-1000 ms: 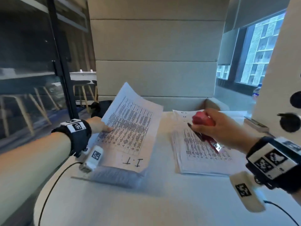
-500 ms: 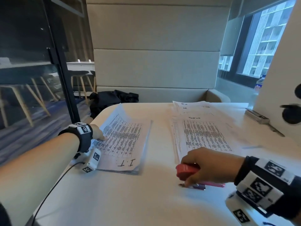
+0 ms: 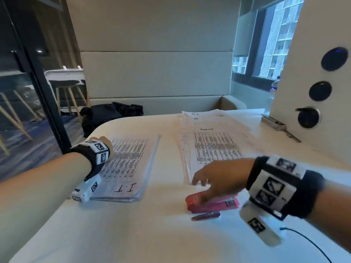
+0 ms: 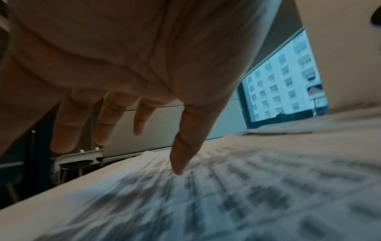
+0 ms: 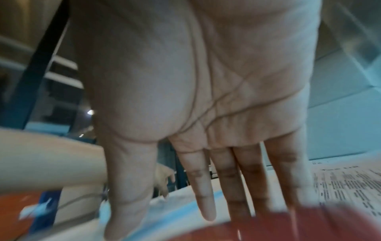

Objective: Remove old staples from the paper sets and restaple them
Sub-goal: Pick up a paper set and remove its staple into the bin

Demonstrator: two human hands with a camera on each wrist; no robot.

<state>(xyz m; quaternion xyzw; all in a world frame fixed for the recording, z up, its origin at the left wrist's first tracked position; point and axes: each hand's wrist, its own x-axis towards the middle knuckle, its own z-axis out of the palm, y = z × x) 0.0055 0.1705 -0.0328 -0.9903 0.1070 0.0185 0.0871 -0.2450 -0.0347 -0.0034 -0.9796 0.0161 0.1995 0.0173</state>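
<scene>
At the near right of the white surface [image 3: 152, 234] I see the red stapler [image 3: 212, 203] lying flat, with a small dark red tool [image 3: 206, 216] just beside its near edge; I cannot tell what that tool is. My right hand [image 3: 218, 179] hovers directly above the stapler with fingers [image 5: 204, 192] extended and slightly spread. It holds nothing; in the head view one fingertip appears at the stapler's top, though blur prevents confirming contact. The right wrist view shows the open palm with the blurred red body below it.

At the near left, the paper set marked "I.T" [image 3: 129, 168] lies flat on the surface. My left hand [image 3: 102, 143] is over its far left part, palm down, fingers straight and spread. In the left wrist view one fingertip [image 4: 179, 163] touches the printed sheet and the other fingers stand clear; nothing is gripped.

Farther right, beyond the stapler, a second stack of printed sheets [image 3: 214, 147] lies flat, with more sheets [image 3: 205, 115] fanned out past it. At the far right edge a grey metal object [image 3: 273, 123] rests against the white wall panel [image 3: 313, 54]. Beyond the far left edge, a dark bag [image 3: 110, 114] sits on the padded bench [image 3: 161, 103].
</scene>
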